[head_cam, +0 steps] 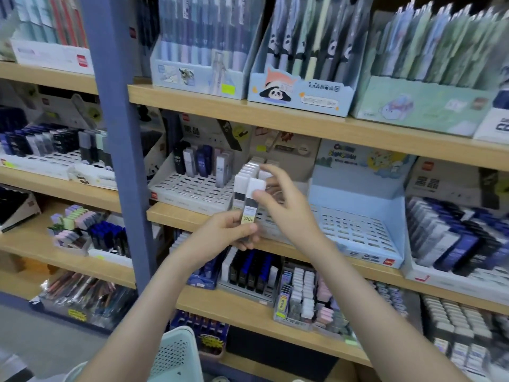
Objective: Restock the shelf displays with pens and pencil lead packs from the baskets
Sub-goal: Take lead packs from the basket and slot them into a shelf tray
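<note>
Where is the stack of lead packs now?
Head view, centre: the left hand holds the stack of lead packs, the right hand pinching its top, in front of the shelf between the white tray and the blue tray.

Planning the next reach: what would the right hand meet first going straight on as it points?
The right hand meets the white-capped lead packs gripped by the left hand; it seems to pinch one already, depth unclear.

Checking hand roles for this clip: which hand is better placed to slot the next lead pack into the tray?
Right. The right hand pinches the top of one lead pack, near the slotted tray; the left hand grips the bundle at its base.
</note>
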`<state>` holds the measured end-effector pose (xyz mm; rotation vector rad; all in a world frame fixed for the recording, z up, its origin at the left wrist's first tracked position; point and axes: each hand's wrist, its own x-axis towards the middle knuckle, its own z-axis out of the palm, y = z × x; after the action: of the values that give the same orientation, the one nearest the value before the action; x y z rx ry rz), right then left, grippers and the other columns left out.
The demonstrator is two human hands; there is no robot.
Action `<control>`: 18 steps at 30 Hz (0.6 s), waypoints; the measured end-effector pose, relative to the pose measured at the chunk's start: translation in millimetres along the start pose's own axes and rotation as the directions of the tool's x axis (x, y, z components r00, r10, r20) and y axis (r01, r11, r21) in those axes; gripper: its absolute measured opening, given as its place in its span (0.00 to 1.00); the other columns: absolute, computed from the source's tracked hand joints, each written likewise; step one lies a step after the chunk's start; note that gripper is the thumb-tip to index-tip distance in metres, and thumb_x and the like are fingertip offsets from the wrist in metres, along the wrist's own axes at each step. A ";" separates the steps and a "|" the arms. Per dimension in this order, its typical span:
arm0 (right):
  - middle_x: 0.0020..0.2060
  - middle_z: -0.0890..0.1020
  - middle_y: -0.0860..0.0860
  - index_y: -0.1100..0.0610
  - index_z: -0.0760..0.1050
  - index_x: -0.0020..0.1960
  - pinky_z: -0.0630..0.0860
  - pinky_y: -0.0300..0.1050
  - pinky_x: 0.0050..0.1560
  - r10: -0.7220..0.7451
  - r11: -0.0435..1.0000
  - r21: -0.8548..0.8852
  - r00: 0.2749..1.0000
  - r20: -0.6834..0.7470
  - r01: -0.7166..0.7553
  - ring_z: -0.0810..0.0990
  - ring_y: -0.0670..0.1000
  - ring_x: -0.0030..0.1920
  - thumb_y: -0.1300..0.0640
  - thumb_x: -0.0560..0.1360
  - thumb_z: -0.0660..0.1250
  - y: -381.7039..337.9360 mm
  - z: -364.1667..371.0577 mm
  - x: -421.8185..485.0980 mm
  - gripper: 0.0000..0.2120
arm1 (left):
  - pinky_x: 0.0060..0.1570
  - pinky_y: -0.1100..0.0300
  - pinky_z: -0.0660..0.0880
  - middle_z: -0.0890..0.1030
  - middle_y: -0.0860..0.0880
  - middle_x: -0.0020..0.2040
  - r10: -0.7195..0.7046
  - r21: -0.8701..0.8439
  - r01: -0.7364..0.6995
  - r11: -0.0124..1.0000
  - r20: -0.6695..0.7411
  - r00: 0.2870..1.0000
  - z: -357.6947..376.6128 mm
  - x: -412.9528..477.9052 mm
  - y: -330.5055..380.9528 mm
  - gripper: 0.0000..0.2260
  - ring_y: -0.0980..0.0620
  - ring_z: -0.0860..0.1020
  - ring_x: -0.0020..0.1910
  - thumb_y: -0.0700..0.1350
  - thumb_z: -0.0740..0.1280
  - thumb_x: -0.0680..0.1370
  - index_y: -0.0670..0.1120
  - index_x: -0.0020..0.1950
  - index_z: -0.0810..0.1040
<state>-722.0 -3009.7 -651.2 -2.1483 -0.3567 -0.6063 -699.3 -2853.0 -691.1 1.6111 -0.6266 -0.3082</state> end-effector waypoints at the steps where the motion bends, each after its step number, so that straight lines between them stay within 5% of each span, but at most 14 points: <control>1: 0.53 0.77 0.49 0.46 0.67 0.67 0.74 0.45 0.53 0.007 1.000 0.017 0.998 0.061 -0.008 0.75 0.46 0.51 0.55 0.77 0.65 -3.8 0.8 -4.8 0.20 | 0.43 0.61 0.78 0.82 0.50 0.39 -0.003 0.015 0.003 1.000 0.014 1.000 2.1 1.4 0.7 0.06 0.54 0.80 0.39 0.41 0.64 0.79 0.40 0.52 0.78; 5: 0.50 0.79 0.49 0.50 0.70 0.63 0.76 0.51 0.52 0.059 0.985 0.157 0.997 0.045 -0.066 0.78 0.51 0.48 0.61 0.76 0.65 -4.3 -4.4 -7.2 0.17 | 0.47 0.64 0.77 0.83 0.50 0.43 0.055 0.147 -0.041 0.988 -0.090 0.994 17.0 7.9 4.1 0.03 0.57 0.80 0.42 0.42 0.65 0.78 0.46 0.50 0.79; 8: 0.51 0.78 0.43 0.49 0.70 0.60 0.77 0.45 0.54 0.133 0.958 0.268 0.986 -0.102 -0.101 0.78 0.46 0.53 0.63 0.76 0.65 -0.2 -14.2 0.6 0.15 | 0.53 0.72 0.68 0.78 0.55 0.53 0.397 0.534 -0.167 0.829 -0.351 0.848 20.1 10.5 3.8 0.08 0.62 0.74 0.52 0.45 0.67 0.78 0.50 0.56 0.75; 10: 0.52 0.78 0.43 0.48 0.70 0.60 0.77 0.46 0.55 0.170 0.955 0.272 0.971 -0.169 -0.119 0.77 0.45 0.54 0.62 0.76 0.65 7.4 -17.7 6.1 0.16 | 0.64 0.65 0.63 0.73 0.49 0.63 0.618 0.764 -0.220 0.606 -0.278 0.736 13.5 15.9 -3.6 0.19 0.54 0.69 0.62 0.46 0.69 0.77 0.45 0.66 0.71; 12: 0.54 0.78 0.45 0.45 0.70 0.61 0.77 0.50 0.54 0.178 0.964 0.232 0.962 -0.209 -0.128 0.78 0.47 0.53 0.60 0.76 0.65 14.1 -18.0 10.3 0.16 | 0.68 0.55 0.62 0.69 0.44 0.68 0.676 0.871 -0.211 0.443 -0.170 0.717 6.4 22.5 -15.6 0.25 0.46 0.66 0.67 0.48 0.68 0.76 0.43 0.71 0.67; 18: 0.46 0.76 0.39 0.48 0.70 0.65 0.74 0.41 0.45 0.117 0.990 0.098 0.969 -0.216 -0.098 0.77 0.48 0.44 0.58 0.77 0.65 22.2 -11.1 16.6 0.17 | 0.69 0.44 0.64 0.61 0.43 0.74 0.682 0.942 -0.154 0.296 -0.096 0.725 -2.5 28.4 -35.6 0.30 0.42 0.62 0.71 0.53 0.65 0.77 0.44 0.75 0.60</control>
<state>-701.3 -3031.2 -651.2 -1.9796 -0.1403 -0.7458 -667.2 -2865.6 -720.9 2.3068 -0.8676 1.0839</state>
